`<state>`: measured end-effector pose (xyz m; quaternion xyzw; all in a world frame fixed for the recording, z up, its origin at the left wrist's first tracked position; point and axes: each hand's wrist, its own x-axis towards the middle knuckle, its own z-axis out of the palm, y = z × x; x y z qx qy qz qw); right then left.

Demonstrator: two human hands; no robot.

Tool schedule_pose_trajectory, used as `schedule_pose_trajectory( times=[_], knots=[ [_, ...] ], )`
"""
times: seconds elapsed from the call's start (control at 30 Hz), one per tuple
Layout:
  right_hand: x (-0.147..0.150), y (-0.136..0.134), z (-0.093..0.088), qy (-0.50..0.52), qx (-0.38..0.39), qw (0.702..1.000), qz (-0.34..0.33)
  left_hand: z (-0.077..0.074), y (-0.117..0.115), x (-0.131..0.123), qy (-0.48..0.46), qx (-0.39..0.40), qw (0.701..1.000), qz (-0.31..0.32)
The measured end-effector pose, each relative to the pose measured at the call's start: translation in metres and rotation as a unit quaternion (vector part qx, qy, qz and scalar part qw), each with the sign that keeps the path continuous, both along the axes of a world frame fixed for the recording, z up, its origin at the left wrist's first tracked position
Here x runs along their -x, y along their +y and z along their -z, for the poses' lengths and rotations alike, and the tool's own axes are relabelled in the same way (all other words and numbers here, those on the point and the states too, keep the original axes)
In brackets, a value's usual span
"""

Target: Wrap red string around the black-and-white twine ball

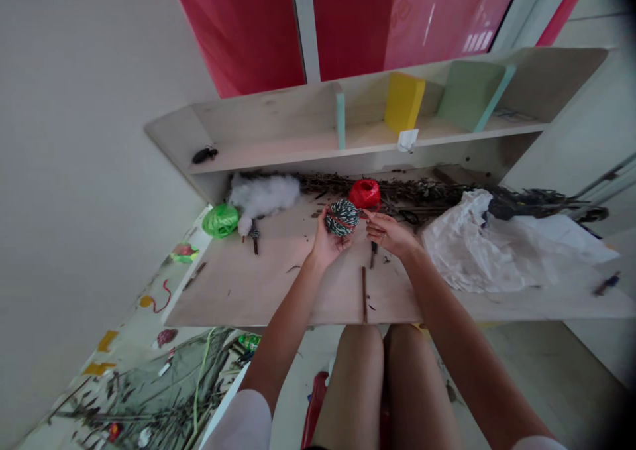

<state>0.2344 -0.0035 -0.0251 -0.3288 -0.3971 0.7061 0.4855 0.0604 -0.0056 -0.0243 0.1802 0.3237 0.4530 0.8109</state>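
Observation:
My left hand point(332, 243) is wrapped around a dark green and white ball of twine point(342, 218) with a red strand across it, held above the desk. Close to its right side, my right hand point(388, 232) pinches with thumb and fingertips what looks like the loose end of the twine. Just behind the ball sits a red roll of plastic string point(365, 193). Below the hands, a short brown stick point(364, 294) lies on the desk point(278, 297) near its front edge.
Dry twigs point(412, 190) run along the desk's back. White fluffy stuffing point(265, 195) and a green string ball point(220, 221) are at left. A crumpled white plastic bag point(477, 251) lies at right. Above is a shelf point(278, 148). More branches point(159, 384) cover the floor at left.

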Motion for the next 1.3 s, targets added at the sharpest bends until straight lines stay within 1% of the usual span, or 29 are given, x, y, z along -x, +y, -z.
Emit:
schedule_pose_trajectory(
  times=[0.2, 0.37, 0.63, 0.73, 0.8, 1.0, 1.13, 1.3],
  knots=[
    [0.001, 0.002, 0.005, -0.013, 0.006, 1.000, 0.002, -0.004, -0.004, -0.001, -0.022, -0.003, 1.000, 0.019],
    [0.001, 0.003, 0.006, -0.006, 0.003, 1.000, -0.001, -0.007, -0.006, -0.001, -0.025, 0.000, 0.999, 0.020],
    [0.001, 0.001, 0.005, 0.001, 0.010, 1.000, -0.014, -0.011, -0.007, 0.000, -0.032, -0.002, 0.999, 0.027],
    [0.001, 0.000, 0.003, -0.006, 0.007, 1.000, -0.012, -0.013, -0.007, 0.000, -0.037, 0.003, 0.999, 0.016],
    [0.001, 0.000, 0.003, -0.013, 0.010, 1.000, -0.009, -0.013, -0.006, 0.000, -0.042, 0.005, 0.999, 0.013],
    [0.000, 0.003, 0.008, -0.029, 0.014, 0.999, 0.000, -0.007, -0.003, 0.000, -0.045, 0.002, 0.998, 0.038],
    [0.000, 0.004, 0.009, -0.017, 0.009, 1.000, -0.007, -0.008, -0.006, -0.002, -0.041, -0.031, 0.998, 0.023],
    [0.000, 0.004, 0.009, 0.001, 0.009, 1.000, -0.019, -0.003, -0.008, -0.004, 0.013, -0.049, 0.999, 0.001]
  ],
)
